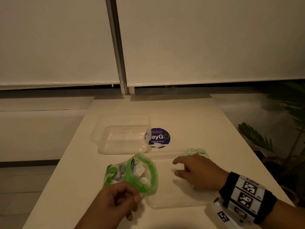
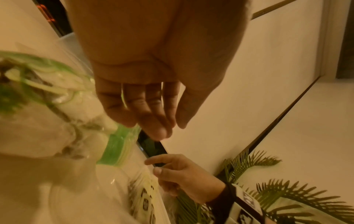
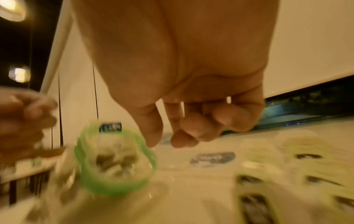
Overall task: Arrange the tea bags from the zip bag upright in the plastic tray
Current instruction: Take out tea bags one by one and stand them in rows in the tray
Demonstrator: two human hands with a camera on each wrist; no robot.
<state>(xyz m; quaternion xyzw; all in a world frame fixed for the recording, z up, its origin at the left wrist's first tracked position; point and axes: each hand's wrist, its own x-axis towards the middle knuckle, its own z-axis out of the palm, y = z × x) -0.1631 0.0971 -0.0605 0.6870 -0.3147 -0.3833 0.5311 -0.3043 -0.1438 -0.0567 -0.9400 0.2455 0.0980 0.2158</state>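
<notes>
A clear zip bag (image 1: 143, 172) with a green rim lies open-mouthed on the white table, with white tea bags inside. My left hand (image 1: 137, 195) pinches its near rim; in the left wrist view the fingertips (image 2: 157, 131) meet at the green rim of the bag (image 2: 57, 121). A flat clear plastic tray (image 1: 165, 202) lies just right of the bag, with a few green-and-white tea bags (image 1: 196, 152) standing at its far right end. My right hand (image 1: 175, 167) hovers over the tray, its fingers loosely curled and holding nothing. In the blurred right wrist view, its fingers (image 3: 184, 136) hang above the bag's mouth (image 3: 114, 160).
A deeper clear plastic container (image 1: 99, 129) sits behind the bag. Beside it a round purple sticker (image 1: 160, 138) is stuck on the table. Palm-like plant leaves (image 1: 257, 138) stand off the table's right edge. Window blinds close the back.
</notes>
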